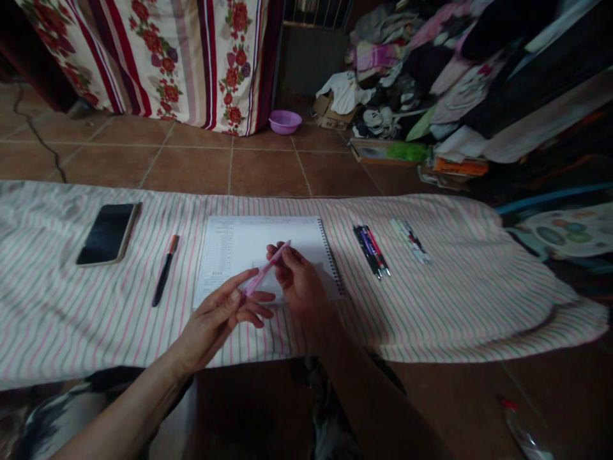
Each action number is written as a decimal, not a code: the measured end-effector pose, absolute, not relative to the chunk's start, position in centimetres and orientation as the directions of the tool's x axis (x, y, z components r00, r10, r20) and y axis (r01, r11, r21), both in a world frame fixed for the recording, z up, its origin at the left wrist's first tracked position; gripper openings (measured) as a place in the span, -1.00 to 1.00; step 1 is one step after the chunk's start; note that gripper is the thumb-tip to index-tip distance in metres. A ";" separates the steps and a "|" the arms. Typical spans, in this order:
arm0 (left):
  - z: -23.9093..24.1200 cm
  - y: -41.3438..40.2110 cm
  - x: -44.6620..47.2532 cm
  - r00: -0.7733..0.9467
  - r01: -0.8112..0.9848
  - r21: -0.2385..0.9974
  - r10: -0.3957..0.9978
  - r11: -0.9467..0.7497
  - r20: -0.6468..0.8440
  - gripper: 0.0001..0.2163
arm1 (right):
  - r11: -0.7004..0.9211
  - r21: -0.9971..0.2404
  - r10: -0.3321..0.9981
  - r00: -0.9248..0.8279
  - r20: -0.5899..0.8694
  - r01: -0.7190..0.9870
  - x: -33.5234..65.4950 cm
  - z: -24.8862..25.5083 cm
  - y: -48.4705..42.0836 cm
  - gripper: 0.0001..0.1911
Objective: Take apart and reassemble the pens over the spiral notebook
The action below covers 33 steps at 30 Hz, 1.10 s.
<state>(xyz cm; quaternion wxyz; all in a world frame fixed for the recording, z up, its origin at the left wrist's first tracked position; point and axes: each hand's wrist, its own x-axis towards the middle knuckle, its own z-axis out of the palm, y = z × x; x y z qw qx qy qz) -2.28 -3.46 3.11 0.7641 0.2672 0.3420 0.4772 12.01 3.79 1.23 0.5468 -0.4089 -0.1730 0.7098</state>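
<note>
A slim pink pen (pixel 262 273) is held slantwise between both hands, above a spiral-bound notebook (pixel 249 239). My left hand (pixel 225 310) pinches its lower end between thumb and index finger, the other fingers spread out. At the upper, pointed end, my right hand (pixel 297 278) grips it with thumb and fingertips. The notebook lies open on the striped cloth, with printed text down its left side and the black spiral on the right. Both hands hide part of its lower page.
Left of the notebook lie a black marker with an orange end (pixel 165 271) and a phone (pixel 108 234). To the right are several dark pens (pixel 371 251) and some whitish pens (pixel 410 241). A striped cloth (pixel 460 287) covers the table. Beyond, a purple basin (pixel 285 121) sits on the floor.
</note>
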 end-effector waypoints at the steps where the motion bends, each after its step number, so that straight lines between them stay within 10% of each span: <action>1: 3.2 -3.5 -2.4 0.323 -0.551 0.732 0.911 0.400 -0.255 -0.60 | -0.344 -0.686 0.915 -0.064 -0.399 -0.642 12.2 1.2 4.0 -0.87; 11: 2.4 -3.5 -2.1 0.371 -0.531 0.785 0.921 0.318 -0.121 -0.68 | -0.416 -0.508 0.886 -0.211 -0.413 -0.754 11.9 1.9 4.1 -0.98; 33: 2.5 -4.6 -0.5 0.280 -0.329 0.928 0.956 0.176 -0.082 -0.78 | -0.361 -0.726 0.929 -0.153 -0.338 -0.586 11.4 3.4 2.6 -0.80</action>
